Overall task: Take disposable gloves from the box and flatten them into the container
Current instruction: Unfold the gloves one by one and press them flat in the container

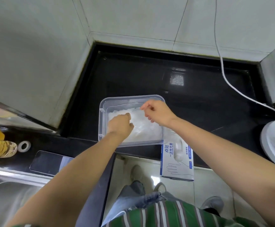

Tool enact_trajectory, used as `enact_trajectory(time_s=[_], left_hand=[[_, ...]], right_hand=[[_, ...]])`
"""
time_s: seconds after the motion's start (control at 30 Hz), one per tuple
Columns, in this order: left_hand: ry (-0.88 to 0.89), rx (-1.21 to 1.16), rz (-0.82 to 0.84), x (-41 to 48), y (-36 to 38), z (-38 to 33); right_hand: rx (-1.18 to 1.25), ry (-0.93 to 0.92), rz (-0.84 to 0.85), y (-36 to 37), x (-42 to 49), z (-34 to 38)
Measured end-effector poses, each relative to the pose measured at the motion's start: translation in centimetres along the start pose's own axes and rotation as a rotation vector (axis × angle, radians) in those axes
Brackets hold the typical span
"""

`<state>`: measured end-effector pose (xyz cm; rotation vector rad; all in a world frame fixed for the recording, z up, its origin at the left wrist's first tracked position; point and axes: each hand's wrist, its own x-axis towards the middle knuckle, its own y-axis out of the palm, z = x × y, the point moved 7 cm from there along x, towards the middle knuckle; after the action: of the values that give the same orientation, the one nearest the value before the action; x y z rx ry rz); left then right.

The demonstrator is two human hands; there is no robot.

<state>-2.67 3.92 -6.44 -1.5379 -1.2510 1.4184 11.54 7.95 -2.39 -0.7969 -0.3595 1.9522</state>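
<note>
Over a clear rectangular plastic container (pixel 101 126), left hand (pixel 119 122) is curling onto translucent disposable gloves (pixel 141 126) inside, grip unclear; right hand (pixel 158 112) is pinching them. White-and-blue glove box (pixel 177 161) alongside is pointing lengthwise toward the person.

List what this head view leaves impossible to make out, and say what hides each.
Left hand grip, head view: fingertips curled under, hidden by its own knuckles.
Number of gloves in the container, head view: translucent, blurred into one mass.
Glove box small print, head view: too small.
Bottle, head view: cut off by left edge.
</note>
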Motion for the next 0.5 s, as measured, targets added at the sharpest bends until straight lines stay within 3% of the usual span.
enact_trajectory(time_s=[0.17, 0.27, 0.4, 0.5], left_hand=[[0.074, -0.239, -0.195, -1.8, -3.8, -5.4], [0.29, -0.443, -0.187, -4.4, -4.0, -10.4], [0.509, -0.498, 0.018, -8.7, -1.5, -16.5], [0.397, -0.35, 0.292, -9.9, 3.2, -17.3]], right_hand=[[0.047, -0.09, -0.223, -4.9, -3.6, -1.9], [0.0, -0.041, -0.288, -6.2, -6.0, -5.6], [-0.175, 0.109, -0.172, -5.1, -8.6, -10.8], [-0.286, 0.167, -0.067, -3.4, -10.3, -12.9]])
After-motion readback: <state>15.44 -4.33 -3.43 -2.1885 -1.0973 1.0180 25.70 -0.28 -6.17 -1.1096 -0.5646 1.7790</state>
